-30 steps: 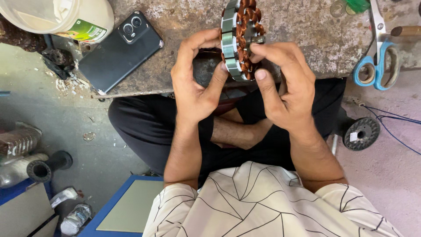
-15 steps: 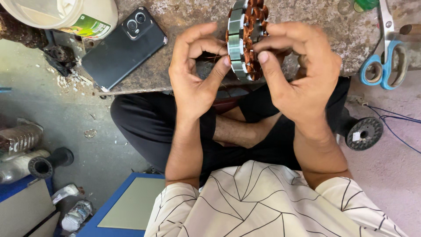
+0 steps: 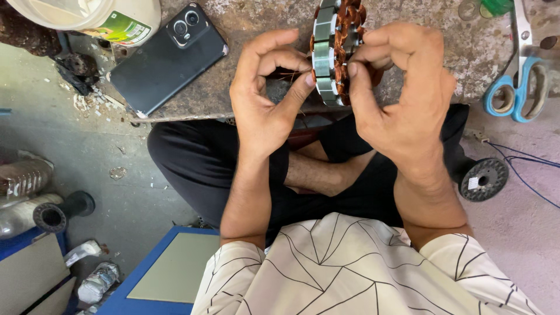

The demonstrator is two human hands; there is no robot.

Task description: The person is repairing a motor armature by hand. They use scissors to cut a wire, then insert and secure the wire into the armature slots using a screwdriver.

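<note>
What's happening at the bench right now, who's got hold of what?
A person seated cross-legged holds a round motor stator with copper windings on edge over a rough stone slab. The right hand grips it from the side, while the left hand pinches at its metal rim with thumb and forefinger. On the slab lie a dark phone, face down, and blue-handled scissors. A black wire spool sits on the floor.

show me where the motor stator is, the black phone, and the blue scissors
motor stator (image 3: 332,52), head view, on its grey steel rim between the two hands.
black phone (image 3: 169,61), head view, on the middle of its dark back.
blue scissors (image 3: 516,93), head view, on the blue handle loops at the slab's right edge.
</note>
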